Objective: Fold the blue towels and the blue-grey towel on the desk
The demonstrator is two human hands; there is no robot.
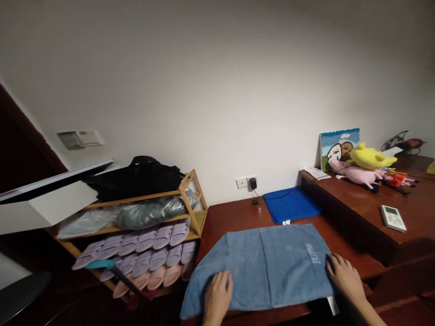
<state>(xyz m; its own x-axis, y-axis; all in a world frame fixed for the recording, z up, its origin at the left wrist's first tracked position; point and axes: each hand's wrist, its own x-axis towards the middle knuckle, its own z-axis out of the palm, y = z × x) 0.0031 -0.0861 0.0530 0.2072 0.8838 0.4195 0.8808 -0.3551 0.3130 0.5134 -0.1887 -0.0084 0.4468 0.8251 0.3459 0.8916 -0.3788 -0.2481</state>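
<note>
A blue-grey towel (285, 267) with light lettering near its right side lies spread on the brown wooden table, a fold line running down its middle. Its left part slants down towards the front edge. My left hand (218, 292) rests palm down on the left part of the towel, fingers stretched forward. On the right edge of the cloth lies my right hand (345, 274), its fingers apart and slightly bent. Below that hand, a white label (333, 305) hangs from the towel's near edge. Behind it is a folded bright blue cloth (290, 204) with a small white tag.
A wooden rack (194, 203) on the left holds lilac and pink slippers (163, 236), plastic-wrapped items and a black bag (136, 179). On the raised desk (365, 213) at right are plush toys (370, 158), a picture and a white remote (393, 218). A black plug (253, 183) sits in the wall socket.
</note>
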